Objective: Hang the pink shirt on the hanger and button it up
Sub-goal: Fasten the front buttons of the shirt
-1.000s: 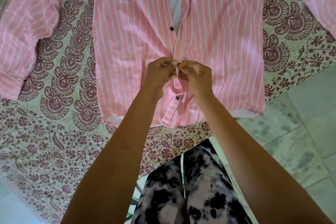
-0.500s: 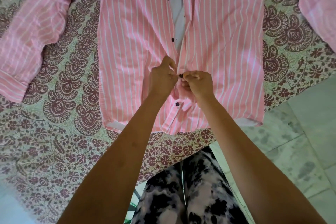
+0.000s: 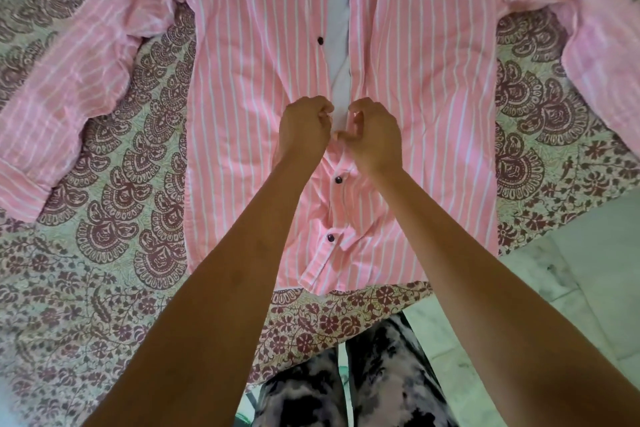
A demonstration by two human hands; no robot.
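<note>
The pink shirt (image 3: 263, 55) with white stripes lies front-up on a patterned bedspread, sleeves spread to both sides. Its two lowest dark buttons (image 3: 338, 179) are fastened; above my hands the front gapes, showing white lining and two loose buttons (image 3: 320, 41). My left hand (image 3: 304, 125) pinches the left placket edge. My right hand (image 3: 372, 133) pinches the right placket edge just beside it, at the third button up. That button is hidden between my fingers. No hanger is visible.
The maroon-and-cream printed bedspread (image 3: 114, 218) covers the surface under the shirt. A pale tiled floor (image 3: 571, 281) shows at the right. My legs in black-and-white patterned trousers (image 3: 346, 388) stand at the bed's near edge.
The second button from the hem came through its hole and is fastened. Both hands moved up the placket to the third button. The camera leaned in closer.
</note>
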